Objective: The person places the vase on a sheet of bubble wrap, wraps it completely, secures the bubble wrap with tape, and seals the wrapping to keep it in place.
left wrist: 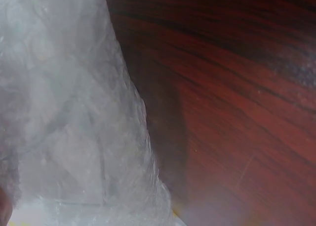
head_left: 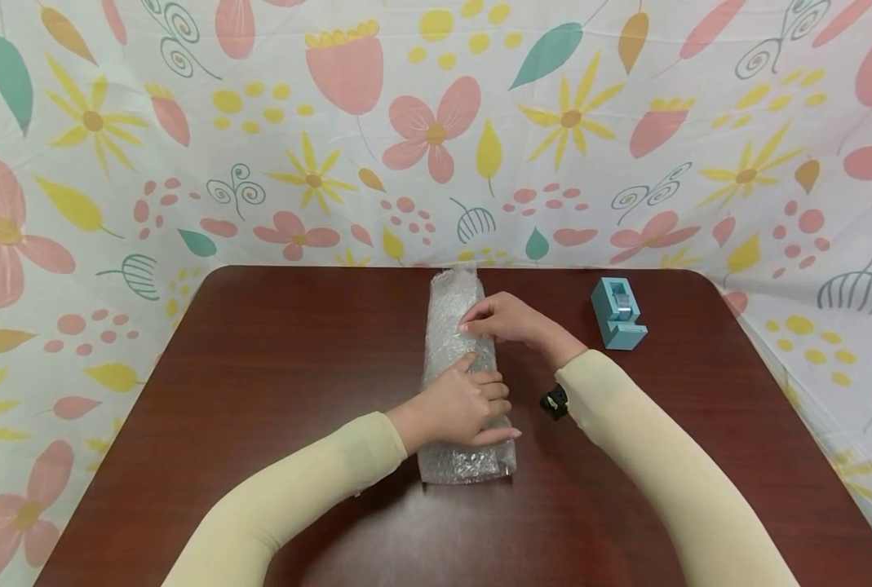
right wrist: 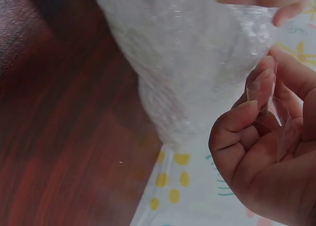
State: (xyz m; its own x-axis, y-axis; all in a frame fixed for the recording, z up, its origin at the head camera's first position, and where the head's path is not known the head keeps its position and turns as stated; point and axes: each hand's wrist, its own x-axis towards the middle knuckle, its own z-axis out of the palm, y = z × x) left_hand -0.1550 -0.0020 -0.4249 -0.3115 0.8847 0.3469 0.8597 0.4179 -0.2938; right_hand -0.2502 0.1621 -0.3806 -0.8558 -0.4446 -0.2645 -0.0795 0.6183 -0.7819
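A long bundle of clear bubble wrap [head_left: 446, 318] lies lengthwise on the table, its overlapping layers visible in both wrist views. Across its lower half rests my left hand [head_left: 466, 408], fingers extended over the right edge. Above the bundle's upper part, my right hand [head_left: 511, 318] pinches a strip of clear tape [right wrist: 260, 90] between thumb and fingertips. In the right wrist view the strip curls back toward the palm. What the wrap contains is hidden.
A light blue tape dispenser [head_left: 617, 318] stands at the back right of the dark wooden table [head_left: 296, 350]. Behind the table hangs a flower-patterned cloth [head_left: 259, 122]. A small black device [head_left: 555, 402] sits at the right wrist.
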